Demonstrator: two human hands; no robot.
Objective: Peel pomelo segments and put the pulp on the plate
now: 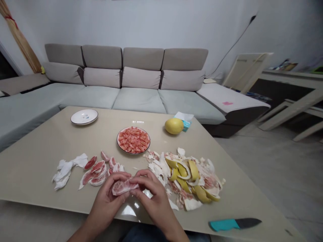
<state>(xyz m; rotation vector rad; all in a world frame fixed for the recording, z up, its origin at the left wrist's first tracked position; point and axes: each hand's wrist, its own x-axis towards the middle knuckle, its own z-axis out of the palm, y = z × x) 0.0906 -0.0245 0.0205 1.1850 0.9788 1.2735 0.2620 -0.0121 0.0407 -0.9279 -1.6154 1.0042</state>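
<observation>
We hold a red pomelo segment [122,188], our left hand [108,195] cupping its left end and our right hand [153,194] (fingers bent) pinching the other.

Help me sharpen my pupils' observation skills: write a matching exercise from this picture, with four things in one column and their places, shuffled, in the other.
Things
1. Teal-handled knife
2. Unpeeled yellow pomelo
3. Peeled pomelo pulp
4. Pomelo segment

Places
A. Heaped on a dark-rimmed plate
B. Held between the left hand and right hand
C. Beside the tissue pack
D. Near the front edge of the table

Pairs: 1-D, 2-C, 3-A, 4-B
</observation>
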